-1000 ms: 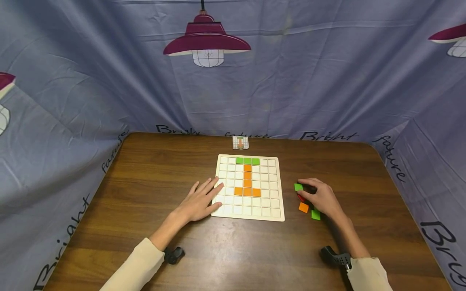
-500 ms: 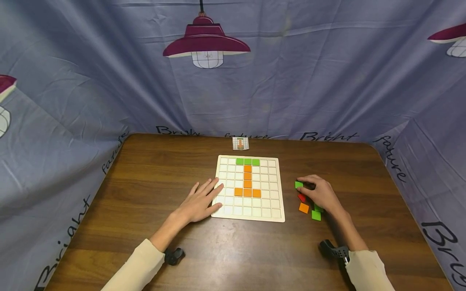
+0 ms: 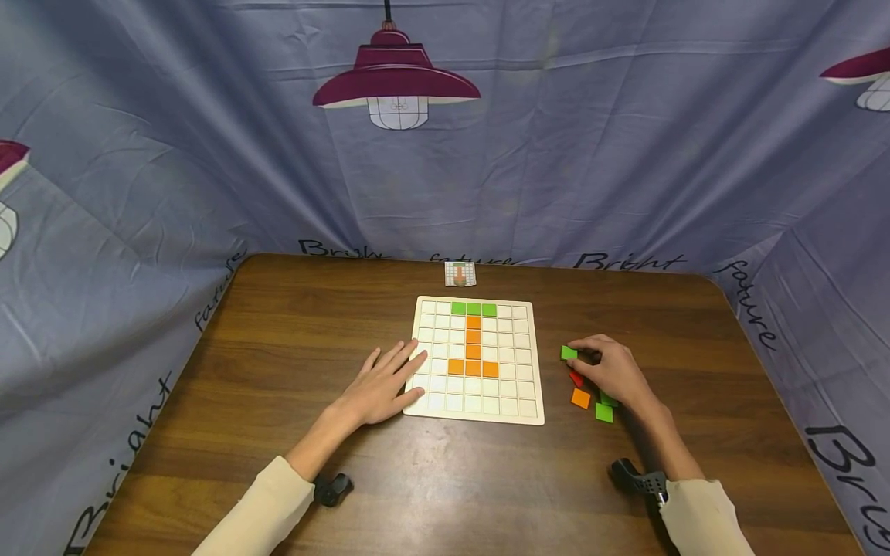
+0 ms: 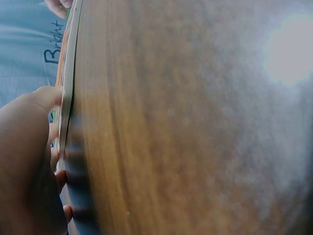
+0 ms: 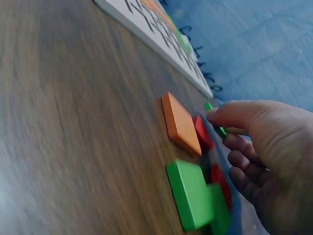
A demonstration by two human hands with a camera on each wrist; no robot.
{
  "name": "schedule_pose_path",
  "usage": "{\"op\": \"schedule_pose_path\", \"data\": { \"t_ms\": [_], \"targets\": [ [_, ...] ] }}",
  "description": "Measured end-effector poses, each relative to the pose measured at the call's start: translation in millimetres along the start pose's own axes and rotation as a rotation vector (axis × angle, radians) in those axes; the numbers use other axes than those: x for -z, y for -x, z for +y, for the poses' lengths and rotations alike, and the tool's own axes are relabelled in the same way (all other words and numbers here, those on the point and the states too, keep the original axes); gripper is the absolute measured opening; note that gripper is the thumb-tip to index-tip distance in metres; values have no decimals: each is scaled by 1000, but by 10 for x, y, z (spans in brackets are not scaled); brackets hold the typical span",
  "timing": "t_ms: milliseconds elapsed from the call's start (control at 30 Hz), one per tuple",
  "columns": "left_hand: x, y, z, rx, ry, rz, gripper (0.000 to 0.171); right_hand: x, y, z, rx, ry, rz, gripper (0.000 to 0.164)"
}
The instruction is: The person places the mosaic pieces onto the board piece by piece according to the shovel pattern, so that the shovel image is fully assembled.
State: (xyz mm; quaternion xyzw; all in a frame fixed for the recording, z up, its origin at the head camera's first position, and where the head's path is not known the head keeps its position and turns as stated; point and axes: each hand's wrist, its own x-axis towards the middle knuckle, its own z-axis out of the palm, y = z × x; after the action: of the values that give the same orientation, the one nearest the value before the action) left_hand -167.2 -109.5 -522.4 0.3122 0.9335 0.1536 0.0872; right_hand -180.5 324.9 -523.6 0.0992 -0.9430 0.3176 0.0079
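Note:
My left hand lies flat with spread fingers, fingertips and thumb on the left edge of a white gridded board. A row of green tiles is set along the board's far side, with a column of orange tiles below it that ends in a wider orange row. To the right of the board, my right hand pinches a small green square tile between thumb and fingers. Loose beneath and beside that hand are an orange tile, a red tile and green tiles, partly overlapping.
A small pattern card with a similar green and orange figure lies beyond the board, near the far edge of the brown wooden table. Blue printed curtains hang around the table. A black wrist device sits below each hand.
My right hand has shifted slightly away from me with the green tile, so more of the red and green tiles under it show. The left hand and board stay put.

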Motion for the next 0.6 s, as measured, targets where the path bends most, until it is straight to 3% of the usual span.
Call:
{"op": "schedule_pose_path", "data": {
  "t_ms": [233, 600],
  "targets": [
    [1, 2, 3, 0, 3, 2, 65, -112, 3, -290, 96, -25, 39, 28],
    [-8, -1, -1, -3, 1, 5, 65, -333, 2, -798, 184, -84, -10, 29]
  ]
}}
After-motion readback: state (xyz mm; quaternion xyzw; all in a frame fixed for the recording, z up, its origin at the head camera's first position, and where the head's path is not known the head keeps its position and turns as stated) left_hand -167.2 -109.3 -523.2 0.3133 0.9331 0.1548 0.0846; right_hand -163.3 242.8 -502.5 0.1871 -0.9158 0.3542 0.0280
